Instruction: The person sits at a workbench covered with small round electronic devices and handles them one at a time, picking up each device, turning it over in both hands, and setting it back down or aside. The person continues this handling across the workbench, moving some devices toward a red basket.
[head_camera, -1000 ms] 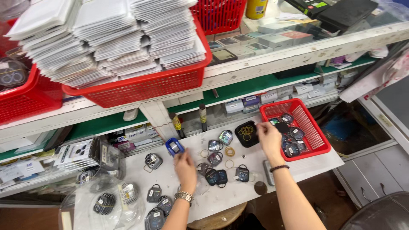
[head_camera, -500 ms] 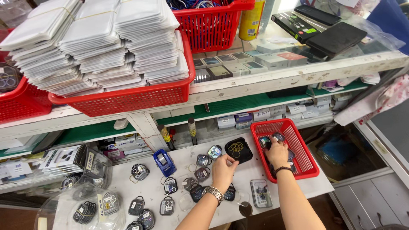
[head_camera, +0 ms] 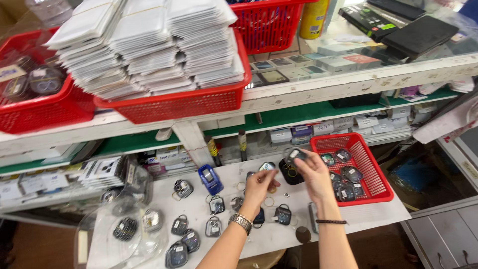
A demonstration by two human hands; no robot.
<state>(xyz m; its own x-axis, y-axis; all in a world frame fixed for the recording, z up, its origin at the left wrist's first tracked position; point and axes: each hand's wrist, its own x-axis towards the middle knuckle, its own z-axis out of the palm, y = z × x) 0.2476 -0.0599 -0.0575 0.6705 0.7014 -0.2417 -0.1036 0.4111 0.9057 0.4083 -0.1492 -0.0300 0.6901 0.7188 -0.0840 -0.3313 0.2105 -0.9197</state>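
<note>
Standing beside the white counter, I see both hands raised just above it. The right hand pinches a small dark lens piece between thumb and fingertips, its grip closed tight on it, just left of the small red basket that holds more such pieces. The left hand, a metal watch on its wrist, hovers near a silvery round piece; its fingers are curled, but whether they hold anything I cannot tell. A blue device lies farther left on the counter, among scattered dark pieces. A large red basket of white packets sits on the shelf above.
</note>
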